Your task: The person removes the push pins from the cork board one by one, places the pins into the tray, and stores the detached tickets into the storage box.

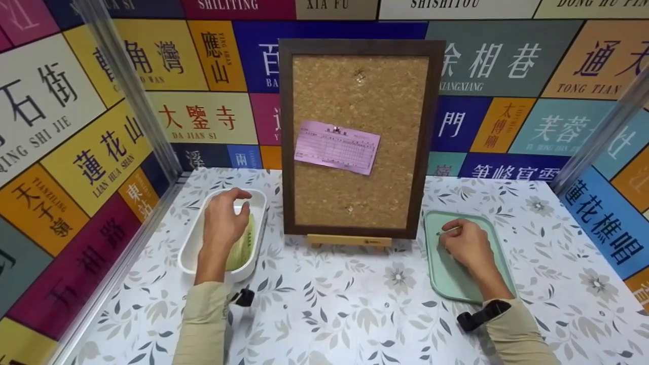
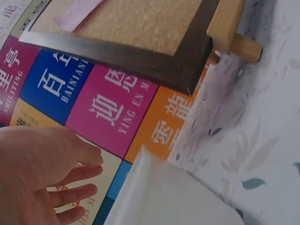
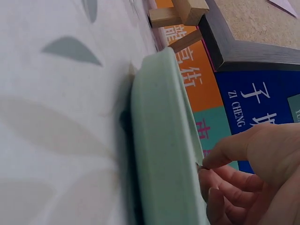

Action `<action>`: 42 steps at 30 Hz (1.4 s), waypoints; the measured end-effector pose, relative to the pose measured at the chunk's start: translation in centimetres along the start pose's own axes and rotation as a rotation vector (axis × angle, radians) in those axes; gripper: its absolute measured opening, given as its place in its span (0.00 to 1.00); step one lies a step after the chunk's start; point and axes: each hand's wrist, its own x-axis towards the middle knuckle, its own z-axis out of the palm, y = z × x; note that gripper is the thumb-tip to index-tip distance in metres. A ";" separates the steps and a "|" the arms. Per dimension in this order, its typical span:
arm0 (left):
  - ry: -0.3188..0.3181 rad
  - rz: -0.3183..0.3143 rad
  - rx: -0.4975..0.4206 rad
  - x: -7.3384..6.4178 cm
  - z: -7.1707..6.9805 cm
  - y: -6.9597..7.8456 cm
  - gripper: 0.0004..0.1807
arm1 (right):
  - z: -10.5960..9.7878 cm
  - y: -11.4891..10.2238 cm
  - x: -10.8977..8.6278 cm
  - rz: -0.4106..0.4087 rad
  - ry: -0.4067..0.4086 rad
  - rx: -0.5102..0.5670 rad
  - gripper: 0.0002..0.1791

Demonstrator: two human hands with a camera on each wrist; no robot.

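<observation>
There were two hands, two sleeves, two wrist cameras, two trays, one board, one stand and one pink slip.

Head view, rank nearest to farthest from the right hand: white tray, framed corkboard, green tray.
1. Green tray: on the right, just under the right hand.
2. Framed corkboard: upright in the middle.
3. White tray: across on the left, beyond the board.

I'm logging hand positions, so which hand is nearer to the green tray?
Right. The right hand is over the green tray, while the left hand is over the white tray, on the other side of the corkboard.
</observation>
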 end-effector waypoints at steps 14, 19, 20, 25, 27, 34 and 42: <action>0.011 0.083 -0.169 -0.3 0.5 4.6 0.09 | -0.5 -3.7 -1.1 -0.145 0.232 0.028 0.07; 0.040 0.098 -0.177 -0.4 0.7 6.0 0.08 | -0.5 -6.3 -1.3 -0.217 0.274 0.084 0.06; 0.044 0.107 -0.179 -0.4 0.8 6.2 0.08 | -0.5 -6.7 -1.4 -0.234 0.284 0.096 0.06; 0.057 0.178 -0.169 -0.4 1.4 7.1 0.08 | -0.8 -8.6 -1.4 -0.347 0.353 0.147 0.05; 0.057 0.191 -0.156 -0.4 1.5 7.3 0.08 | -0.8 -9.2 -1.2 -0.398 0.365 0.169 0.05; 0.051 0.177 -0.138 -0.3 1.5 7.8 0.08 | -1.1 -11.0 -0.6 -0.522 0.349 0.230 0.04; 0.086 0.202 -0.127 0.5 1.1 9.0 0.13 | -0.9 -13.6 0.2 -0.602 0.327 0.216 0.04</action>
